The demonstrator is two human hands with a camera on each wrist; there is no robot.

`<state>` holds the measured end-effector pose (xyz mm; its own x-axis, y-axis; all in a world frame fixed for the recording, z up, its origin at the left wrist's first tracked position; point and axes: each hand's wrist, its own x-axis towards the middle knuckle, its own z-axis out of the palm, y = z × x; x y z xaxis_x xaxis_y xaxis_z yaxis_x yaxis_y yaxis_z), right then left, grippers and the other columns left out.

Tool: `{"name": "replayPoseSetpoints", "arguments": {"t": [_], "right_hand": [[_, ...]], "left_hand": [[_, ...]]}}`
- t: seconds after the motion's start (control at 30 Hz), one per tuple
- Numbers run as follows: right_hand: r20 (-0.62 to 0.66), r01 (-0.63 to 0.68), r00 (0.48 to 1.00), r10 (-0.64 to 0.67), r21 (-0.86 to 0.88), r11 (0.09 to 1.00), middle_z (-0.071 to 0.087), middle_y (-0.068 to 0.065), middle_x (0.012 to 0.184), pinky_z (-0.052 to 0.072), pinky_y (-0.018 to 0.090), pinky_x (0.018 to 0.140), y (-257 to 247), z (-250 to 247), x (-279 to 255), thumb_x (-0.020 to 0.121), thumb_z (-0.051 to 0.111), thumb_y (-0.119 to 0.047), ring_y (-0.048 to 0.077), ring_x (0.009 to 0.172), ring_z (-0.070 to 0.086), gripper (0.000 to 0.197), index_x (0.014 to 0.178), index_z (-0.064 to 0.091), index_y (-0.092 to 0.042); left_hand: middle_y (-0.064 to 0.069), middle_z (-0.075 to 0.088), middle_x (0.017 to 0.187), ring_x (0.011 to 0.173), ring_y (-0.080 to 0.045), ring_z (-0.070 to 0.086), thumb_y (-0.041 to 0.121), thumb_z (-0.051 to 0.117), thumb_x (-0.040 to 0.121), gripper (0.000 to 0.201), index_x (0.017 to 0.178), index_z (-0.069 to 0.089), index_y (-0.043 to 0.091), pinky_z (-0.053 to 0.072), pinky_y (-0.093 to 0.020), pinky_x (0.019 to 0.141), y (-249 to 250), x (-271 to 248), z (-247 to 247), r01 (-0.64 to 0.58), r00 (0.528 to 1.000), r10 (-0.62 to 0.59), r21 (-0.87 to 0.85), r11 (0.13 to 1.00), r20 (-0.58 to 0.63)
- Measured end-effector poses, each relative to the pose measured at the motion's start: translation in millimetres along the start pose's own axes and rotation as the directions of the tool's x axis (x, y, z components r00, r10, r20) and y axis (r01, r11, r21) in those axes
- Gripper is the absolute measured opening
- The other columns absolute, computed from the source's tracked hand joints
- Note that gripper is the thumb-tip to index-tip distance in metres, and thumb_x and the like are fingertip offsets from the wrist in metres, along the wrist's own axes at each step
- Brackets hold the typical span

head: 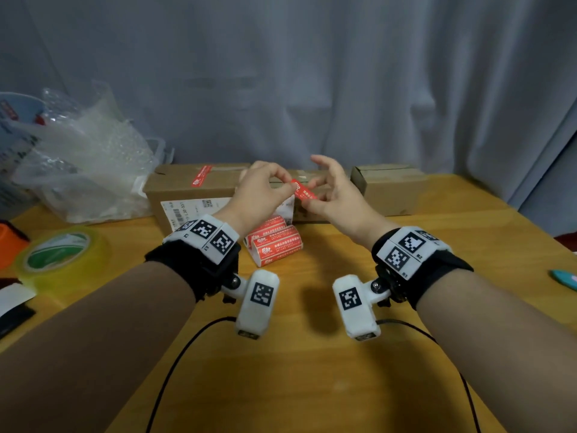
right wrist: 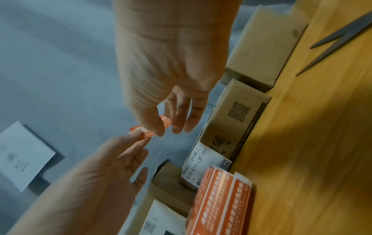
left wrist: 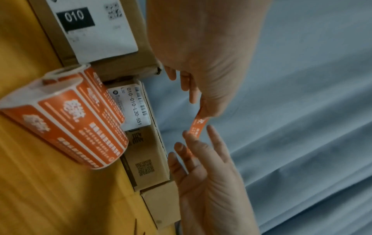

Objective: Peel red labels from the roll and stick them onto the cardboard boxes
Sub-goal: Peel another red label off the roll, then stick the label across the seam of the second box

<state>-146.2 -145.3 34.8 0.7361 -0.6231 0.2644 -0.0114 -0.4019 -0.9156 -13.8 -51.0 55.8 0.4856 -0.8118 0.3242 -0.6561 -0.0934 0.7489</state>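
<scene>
A single red label (head: pixel 304 190) hangs in the air between my hands, above the cardboard boxes at the back of the table. My left hand (head: pixel 288 186) pinches its left end (left wrist: pixel 198 125). My right hand (head: pixel 316 195) pinches the other end between thumb and fingers (right wrist: pixel 167 122). Two rolls of red labels (head: pixel 274 242) lie on the wooden table just in front of the boxes. The left box (head: pixel 187 189) has a red label (head: pixel 201 176) stuck across its top seam. A middle box (left wrist: pixel 149 159) stands under my hands, and a right box (head: pixel 387 189) sits beside it.
A roll of clear tape (head: pixel 59 251) and an orange object (head: pixel 9 242) lie at the left. Bubble wrap bags (head: pixel 87 164) pile up at the back left. Scissors (right wrist: pixel 338 39) lie at the right, near a teal item (head: pixel 565 278). A grey curtain hangs behind.
</scene>
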Motion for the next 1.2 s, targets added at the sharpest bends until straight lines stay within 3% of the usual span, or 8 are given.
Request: {"name": "replayPoseSetpoints", "arguments": {"t": [0.27,0.47,0.6,0.73,0.8,0.93,1.03,1.2], "right_hand": [[-0.171,-0.088,0.976,0.132,0.247,0.965,0.061,0.004,0.078,0.048,0.021,0.062,21.4,-25.5,44.9,0.087,0.063,-0.015,0.011,0.064,0.055,0.002,0.088,0.061,-0.015],[-0.307,-0.030,0.941,0.145,0.349,0.937,0.059,-0.005,0.069,0.044,0.022,0.059,23.8,-36.8,66.8,0.088,0.061,-0.015,0.007,0.061,0.051,0.006,0.083,0.062,-0.018],[-0.366,-0.030,0.922,0.121,0.245,0.969,0.056,-0.005,0.070,0.044,0.020,0.063,21.7,-41.2,73.8,0.089,0.060,-0.019,0.006,0.063,0.050,0.006,0.084,0.062,-0.019],[-0.381,-0.010,0.922,0.064,0.141,0.990,0.054,-0.009,0.067,0.043,0.022,0.069,22.5,-43.5,80.9,0.089,0.060,-0.021,0.006,0.065,0.049,0.011,0.078,0.061,-0.022],[-0.405,-0.011,0.913,0.041,0.078,0.997,0.055,-0.009,0.069,0.042,0.021,0.071,23.6,-47.8,87.2,0.090,0.059,-0.021,0.006,0.068,0.050,0.013,0.077,0.060,-0.023],[-0.137,-0.098,0.989,0.058,-0.311,0.945,0.054,0.002,0.073,0.038,0.029,0.072,25.0,-58.8,103.1,0.093,0.054,-0.025,0.016,0.076,0.048,0.021,0.074,0.058,-0.016],[0.007,-0.146,0.980,0.198,-0.654,0.743,0.052,0.001,0.078,0.042,0.040,0.084,27.7,-58.1,116.8,0.089,0.054,-0.042,0.023,0.087,0.050,0.027,0.071,0.057,-0.022],[0.065,-0.116,0.960,0.272,-0.792,0.599,0.053,0.011,0.112,0.037,0.052,0.103,26.7,-45.7,125.3,0.085,0.051,-0.055,0.031,0.115,0.047,0.034,0.087,0.058,-0.022]], "left_hand": [[-0.003,0.065,0.096,0.093,-0.018,0.062,0.025,0.061,0.088,0.006,0.091,0.064,0.021,0.050,-0.038,0.096,1.2,32.7,13.0,0.131,0.990,-0.137,-0.438,0.890,0.017],[0.007,0.068,0.101,0.104,-0.014,0.061,0.023,0.062,0.088,0.012,0.098,0.068,0.025,0.044,-0.040,0.104,-5.8,52.4,24.3,0.192,0.980,-0.186,-0.558,0.807,0.069],[0.009,0.068,0.112,0.111,-0.007,0.058,0.026,0.061,0.088,0.025,0.113,0.067,0.026,0.039,-0.032,0.105,-14.1,56.0,31.1,0.221,0.975,-0.184,-0.542,0.811,0.121],[0.004,0.065,0.104,0.088,-0.004,0.056,0.024,0.058,0.091,0.031,0.120,0.063,0.019,0.043,-0.023,0.091,-22.0,62.4,30.4,0.212,0.977,-0.177,-0.564,0.798,0.117],[0.001,0.064,0.121,0.102,-0.007,0.058,0.020,0.055,0.092,0.035,0.126,0.058,0.012,0.044,-0.027,0.099,-25.4,66.0,28.7,0.213,0.977,-0.192,-0.554,0.805,0.096],[-0.002,0.053,0.139,0.122,-0.016,0.054,0.018,0.047,0.096,0.042,0.137,0.045,0.011,0.039,-0.027,0.105,-31.9,75.5,25.8,0.154,0.980,-0.145,-0.063,0.986,0.134],[-0.007,0.054,0.133,0.112,-0.024,0.057,0.024,0.039,0.099,0.036,0.132,0.048,0.012,0.045,-0.031,0.087,-30.1,79.4,29.9,-0.023,0.937,-0.120,0.398,0.917,0.329],[-0.008,0.016,0.159,0.147,-0.025,0.012,0.035,0.023,0.101,0.053,0.150,0.018,0.015,0.011,-0.040,0.120,-40.6,83.3,39.7,-0.198,0.838,-0.165,0.572,0.796,0.520]]}}
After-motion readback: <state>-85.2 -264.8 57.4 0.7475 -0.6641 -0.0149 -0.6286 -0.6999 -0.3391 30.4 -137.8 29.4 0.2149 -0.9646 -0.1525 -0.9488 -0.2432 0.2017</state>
